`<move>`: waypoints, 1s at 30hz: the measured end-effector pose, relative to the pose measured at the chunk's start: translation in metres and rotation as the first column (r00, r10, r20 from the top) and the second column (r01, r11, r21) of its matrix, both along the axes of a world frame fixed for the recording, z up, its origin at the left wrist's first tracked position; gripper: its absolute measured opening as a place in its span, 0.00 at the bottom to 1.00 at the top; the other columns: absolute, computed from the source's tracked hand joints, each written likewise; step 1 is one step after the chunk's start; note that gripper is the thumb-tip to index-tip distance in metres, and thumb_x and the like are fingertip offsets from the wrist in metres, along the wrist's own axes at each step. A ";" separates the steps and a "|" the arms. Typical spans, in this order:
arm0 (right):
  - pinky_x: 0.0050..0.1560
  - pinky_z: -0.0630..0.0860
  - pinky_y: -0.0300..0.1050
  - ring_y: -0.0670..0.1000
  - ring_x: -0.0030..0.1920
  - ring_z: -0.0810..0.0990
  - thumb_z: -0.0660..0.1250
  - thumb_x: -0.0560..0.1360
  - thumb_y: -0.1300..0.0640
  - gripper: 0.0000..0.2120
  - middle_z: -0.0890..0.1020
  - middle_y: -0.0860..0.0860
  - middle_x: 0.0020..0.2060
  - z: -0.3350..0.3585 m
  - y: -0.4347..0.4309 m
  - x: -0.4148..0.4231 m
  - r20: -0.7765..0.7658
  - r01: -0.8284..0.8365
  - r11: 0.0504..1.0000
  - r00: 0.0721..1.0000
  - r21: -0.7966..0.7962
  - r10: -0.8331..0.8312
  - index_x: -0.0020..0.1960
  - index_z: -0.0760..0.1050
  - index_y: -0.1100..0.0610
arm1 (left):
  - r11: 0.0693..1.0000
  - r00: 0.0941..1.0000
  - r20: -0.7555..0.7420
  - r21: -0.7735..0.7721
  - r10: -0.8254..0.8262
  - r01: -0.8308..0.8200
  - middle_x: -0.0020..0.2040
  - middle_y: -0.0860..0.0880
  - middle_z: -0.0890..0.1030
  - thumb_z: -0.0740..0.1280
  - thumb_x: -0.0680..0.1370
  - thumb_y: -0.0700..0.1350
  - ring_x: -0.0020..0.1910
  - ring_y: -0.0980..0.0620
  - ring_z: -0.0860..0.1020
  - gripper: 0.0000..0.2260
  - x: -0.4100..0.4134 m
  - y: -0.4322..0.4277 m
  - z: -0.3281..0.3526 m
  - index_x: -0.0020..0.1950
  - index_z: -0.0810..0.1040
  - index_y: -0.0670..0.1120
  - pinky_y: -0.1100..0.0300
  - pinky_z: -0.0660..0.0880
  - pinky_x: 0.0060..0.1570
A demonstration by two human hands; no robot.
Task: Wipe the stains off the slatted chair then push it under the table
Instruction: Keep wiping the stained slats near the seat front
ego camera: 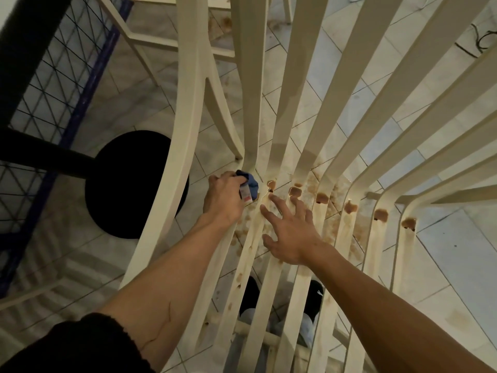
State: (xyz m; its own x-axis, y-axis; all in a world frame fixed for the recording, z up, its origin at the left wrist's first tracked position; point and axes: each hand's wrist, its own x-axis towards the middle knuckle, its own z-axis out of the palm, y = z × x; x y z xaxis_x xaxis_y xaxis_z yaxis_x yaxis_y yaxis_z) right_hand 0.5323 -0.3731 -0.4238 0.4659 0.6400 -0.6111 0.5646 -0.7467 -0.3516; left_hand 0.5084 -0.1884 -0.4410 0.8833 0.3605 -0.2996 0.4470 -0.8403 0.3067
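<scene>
gripping blue cloth [252, 183] in left hand [223, 198] against chair [294, 103]; right hand [290, 234] spread wide beside it, brown stains [295, 191] just beyond.

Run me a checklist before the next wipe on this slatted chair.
1. Wiper in hand: the left hand grips the blue cloth. Ok.
2. Chair steadied: the right hand lies open, fingers spread on the slatted chair. Ok.
3. Cloth on the dirt: it sits at the left end of the bend, and the brown stains to its right are unwiped. Not ok.
4. Seat slats clean: brown drips dot them. Not ok.
5. Way under the table clear: only a black round base shows. Cannot tell.
</scene>
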 end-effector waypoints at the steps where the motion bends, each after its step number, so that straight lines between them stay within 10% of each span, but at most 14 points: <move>1: 0.74 0.48 0.69 0.64 0.76 0.39 0.56 0.79 0.41 0.32 0.42 0.47 0.78 0.000 0.000 0.000 0.002 0.002 1.000 1.000 0.004 -0.002 0.79 0.48 0.45 | 1.000 1.000 0.004 -0.011 0.009 -0.009 0.58 0.50 0.79 0.68 0.75 0.40 0.55 0.45 0.75 0.15 0.001 0.000 0.001 0.60 0.80 0.52 0.53 0.76 0.53; 30: 0.75 0.51 0.62 0.65 0.76 0.41 0.58 0.79 0.39 0.33 0.43 0.47 0.78 -0.003 -0.003 -0.004 0.019 0.023 0.998 1.000 0.059 -0.024 0.79 0.48 0.46 | 0.997 0.997 -0.041 -0.036 0.060 -0.061 0.68 0.48 0.68 0.66 0.77 0.41 0.61 0.41 0.67 0.19 -0.011 -0.007 0.009 0.68 0.73 0.50 0.55 0.71 0.58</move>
